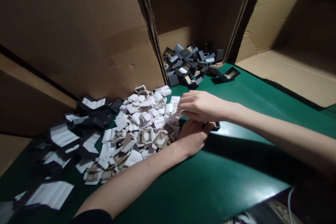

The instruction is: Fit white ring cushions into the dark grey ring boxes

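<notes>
My left hand point(194, 137) is closed around a small black box point(216, 126) at the edge of a heap of white cardboard inserts point(145, 117). Most of that box is hidden under the fingers; only its right end shows. Just above it, my right hand point(200, 105) reaches across with bent fingers drawn together. Its fingertips are beside a white folded piece point(175, 102) on the heap's right side. Whatever those fingertips pinch, if anything, is too hidden to name.
Several small black boxes point(194, 59), some without lids, are piled inside an upright cardboard carton point(181, 35) at the back. Black pieces with white folded paper point(64, 134) lie to the left. A cardboard wall point(99, 35) borders the green table point(236, 182).
</notes>
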`<state>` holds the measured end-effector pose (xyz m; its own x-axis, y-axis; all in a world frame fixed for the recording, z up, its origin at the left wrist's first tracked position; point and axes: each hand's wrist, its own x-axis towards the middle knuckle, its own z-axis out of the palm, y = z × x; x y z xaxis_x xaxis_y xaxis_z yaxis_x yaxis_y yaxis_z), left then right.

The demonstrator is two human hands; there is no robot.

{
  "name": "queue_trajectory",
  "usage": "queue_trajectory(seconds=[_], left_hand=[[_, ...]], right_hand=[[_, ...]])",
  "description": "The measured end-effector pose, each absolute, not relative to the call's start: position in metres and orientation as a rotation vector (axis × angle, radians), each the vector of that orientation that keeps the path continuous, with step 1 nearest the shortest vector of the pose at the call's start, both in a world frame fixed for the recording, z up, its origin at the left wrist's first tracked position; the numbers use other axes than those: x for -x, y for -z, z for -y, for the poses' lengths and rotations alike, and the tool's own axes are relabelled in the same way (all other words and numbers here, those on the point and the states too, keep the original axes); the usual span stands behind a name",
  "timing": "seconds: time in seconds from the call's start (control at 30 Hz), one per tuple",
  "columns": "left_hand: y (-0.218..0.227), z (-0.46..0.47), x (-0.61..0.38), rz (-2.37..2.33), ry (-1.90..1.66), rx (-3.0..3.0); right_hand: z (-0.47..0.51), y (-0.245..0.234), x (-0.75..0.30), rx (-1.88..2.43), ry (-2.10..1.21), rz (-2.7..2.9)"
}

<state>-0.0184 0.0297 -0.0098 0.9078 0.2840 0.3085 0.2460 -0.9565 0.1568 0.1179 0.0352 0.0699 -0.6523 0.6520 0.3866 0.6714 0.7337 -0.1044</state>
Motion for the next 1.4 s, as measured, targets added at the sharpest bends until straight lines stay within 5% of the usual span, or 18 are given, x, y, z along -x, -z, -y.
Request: queue_trajectory(seconds=[0.23, 0.47, 0.73, 0.87, 0.97, 1.4], left_hand=[[0.006, -0.027, 0.018, -0.417, -0.479, -2.986], [0.007, -0.024, 0.019, -0.444, -0.478, -2.998], [0.004, -0.026, 0.018, -0.400, -0.452, -3.051], [0.002, -0.027, 0.018, -0.390, -0.449, -3.015], [0.002, -0.028, 0.018, -0.393, -0.452, -2.989], [0.000, -0.030, 0.019, -0.383, -0.462, -2.904]], right_hand=[[-0.104, -0.055, -0.067, 1.545, -0.046, 2.402], [-0.108, -0.063, -0.076, 1.407, -0.315, 2.230], [-0.064, -0.050, -0.187, 1.524, -0.993, 1.517], [-0.040, -0.007, -0.239, 1.961, -0.448, 1.406], [-0.030, 0.007, -0.258, 1.857, -0.116, 1.384], [-0.025, 0.015, -0.276, 1.602, 0.034, 2.022]])
